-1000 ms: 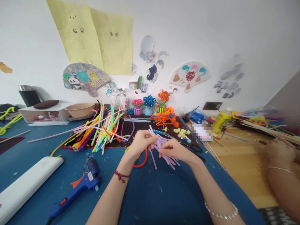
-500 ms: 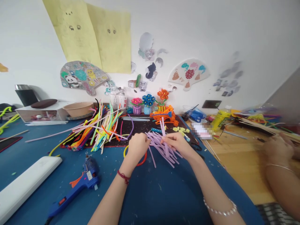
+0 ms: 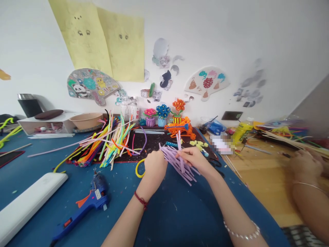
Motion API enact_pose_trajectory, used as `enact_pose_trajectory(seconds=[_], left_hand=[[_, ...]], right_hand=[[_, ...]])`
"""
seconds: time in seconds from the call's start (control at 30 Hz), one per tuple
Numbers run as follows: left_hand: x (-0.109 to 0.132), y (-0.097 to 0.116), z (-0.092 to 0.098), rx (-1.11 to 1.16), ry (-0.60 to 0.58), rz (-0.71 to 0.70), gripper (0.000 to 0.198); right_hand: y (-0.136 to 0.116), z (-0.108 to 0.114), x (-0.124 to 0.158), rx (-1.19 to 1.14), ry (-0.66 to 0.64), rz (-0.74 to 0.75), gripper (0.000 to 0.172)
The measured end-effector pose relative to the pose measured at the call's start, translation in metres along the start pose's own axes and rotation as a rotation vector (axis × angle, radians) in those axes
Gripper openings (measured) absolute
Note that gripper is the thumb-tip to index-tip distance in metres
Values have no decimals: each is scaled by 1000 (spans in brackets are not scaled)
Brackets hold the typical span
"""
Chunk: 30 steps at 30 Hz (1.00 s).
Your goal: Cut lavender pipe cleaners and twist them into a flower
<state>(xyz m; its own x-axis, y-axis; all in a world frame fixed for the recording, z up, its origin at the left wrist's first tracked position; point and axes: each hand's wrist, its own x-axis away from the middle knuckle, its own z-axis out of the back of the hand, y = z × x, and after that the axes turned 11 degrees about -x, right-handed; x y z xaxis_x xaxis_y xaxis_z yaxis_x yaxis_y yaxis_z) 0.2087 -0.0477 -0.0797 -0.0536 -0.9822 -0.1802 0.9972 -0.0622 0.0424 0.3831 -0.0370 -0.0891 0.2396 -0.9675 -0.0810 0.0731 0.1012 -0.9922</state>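
My right hand point(image 3: 192, 160) pinches a few light purple pipe cleaner pieces point(image 3: 179, 144) between thumb and fingertips, their ends pointing up. Beneath them lies a loose pile of cut purple pipe cleaners point(image 3: 185, 175) on the table. My left hand point(image 3: 156, 168) is closed at the left edge of that pile, back of the hand toward me. Its fingertips are hidden, so what they hold cannot be made out. A yellow loop point(image 3: 139, 168) shows beside the left hand, partly covered by it.
A blue glue gun point(image 3: 95, 195) and a white power strip point(image 3: 33, 202) lie left on the blue table. Colourful pipe cleaners point(image 3: 118, 137) are heaped behind. Pipe cleaner flowers point(image 3: 163, 111) stand near the wall. At right are a yellow bottle point(image 3: 243, 132) and another person's hands point(image 3: 307, 164).
My left hand has shifted slightly right and down, turning its back more to me and covering the red curve seen before. My right hand keeps its pinch, nearly still.
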Motion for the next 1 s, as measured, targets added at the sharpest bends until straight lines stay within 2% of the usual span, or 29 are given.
enact_pose_trajectory(seconds=[0.07,0.13,0.23,0.37,0.53,0.63,1.0], left_hand=[[-3,0,5,112,102,45,19],[-6,1,7,360,156,3,18],[-8,6,3,763,153,-112,18],[-8,11,-6,985,106,-147,21],[-10,11,-9,1103,9,-188,24],[-10,10,-8,1092,-15,-219,26],[-12,4,-6,923,85,-259,24]], right_hand=[[1,0,-1,-19,-3,-11,48],[1,0,-1,-50,-13,-18,46],[1,0,0,-91,-47,2,44],[2,0,1,-121,-97,31,49],[3,2,0,-168,-107,37,48],[4,2,0,-181,-107,35,47],[5,5,1,-149,-153,19,45]])
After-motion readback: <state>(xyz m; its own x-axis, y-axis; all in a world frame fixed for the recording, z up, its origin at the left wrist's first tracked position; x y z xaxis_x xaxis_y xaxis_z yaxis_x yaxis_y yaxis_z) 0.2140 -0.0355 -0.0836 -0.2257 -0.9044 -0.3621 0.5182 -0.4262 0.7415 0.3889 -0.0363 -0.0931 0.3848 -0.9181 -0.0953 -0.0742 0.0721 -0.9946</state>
